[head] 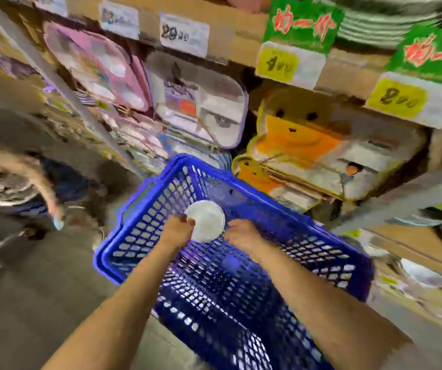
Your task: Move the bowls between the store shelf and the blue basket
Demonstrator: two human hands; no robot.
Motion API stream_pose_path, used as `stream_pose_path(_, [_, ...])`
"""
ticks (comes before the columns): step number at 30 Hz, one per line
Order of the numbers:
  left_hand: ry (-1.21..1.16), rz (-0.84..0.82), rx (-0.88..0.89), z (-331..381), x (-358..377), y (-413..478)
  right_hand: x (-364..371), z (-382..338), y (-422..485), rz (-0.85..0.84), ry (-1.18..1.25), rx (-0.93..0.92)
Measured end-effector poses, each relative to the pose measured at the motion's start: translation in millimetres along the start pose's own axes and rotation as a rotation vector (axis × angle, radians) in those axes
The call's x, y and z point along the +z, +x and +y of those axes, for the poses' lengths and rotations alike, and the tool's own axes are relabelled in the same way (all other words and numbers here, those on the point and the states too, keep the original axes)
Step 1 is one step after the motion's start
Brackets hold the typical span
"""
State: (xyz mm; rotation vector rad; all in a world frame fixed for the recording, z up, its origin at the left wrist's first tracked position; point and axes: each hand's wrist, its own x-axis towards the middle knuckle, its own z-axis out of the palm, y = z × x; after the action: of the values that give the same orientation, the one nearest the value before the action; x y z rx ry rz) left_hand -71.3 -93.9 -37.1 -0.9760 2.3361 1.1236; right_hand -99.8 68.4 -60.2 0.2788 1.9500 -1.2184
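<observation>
- The white bowl [207,221] is judged light, stiff and smooth, perhaps breakable. It is best taken at opposite points of the rim.
- It is seen as plain, round and pale, though blurred.
- It is held inside the blue basket [145,217], above its floor.
- Its rim is pinched by the left hand [178,231], fingers curled.
- The right hand [241,235] is placed at the opposite edge. Whether it grips cannot be told.

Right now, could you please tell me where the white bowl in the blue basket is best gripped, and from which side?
Probably by its rim, from two opposite sides. The white bowl sits tilted in the blue basket, round face towards the camera, edge exposed. The left hand pinches the left rim; the right hand is at the right edge, contact blurred.
</observation>
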Motion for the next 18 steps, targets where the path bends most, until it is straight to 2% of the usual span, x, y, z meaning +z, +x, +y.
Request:
stream_pose_path(4, [0.28, -0.083, 0.035, -19, 11, 48, 35, 12, 37, 0.071, 0.047, 0.06])
stream_pose_path(6, [0.34, -0.113, 0.041, -27, 16, 61, 48, 14, 50, 0.105, 0.067, 0.103])
stream_pose_path(9, [0.237, -0.18, 0.06, -39, 24, 76, 59, 11, 65, 0.162, 0.071, 0.144])
stream_pose_path(12, [0.148, -0.175, 0.035, -44, 28, 84, 60, 9, 70, 0.235, 0.022, 0.204])
stream_pose_path(18, [0.01, -0.21, -0.043, -43, 32, 87, 52, 6, 75, 0.345, 0.157, 0.261])
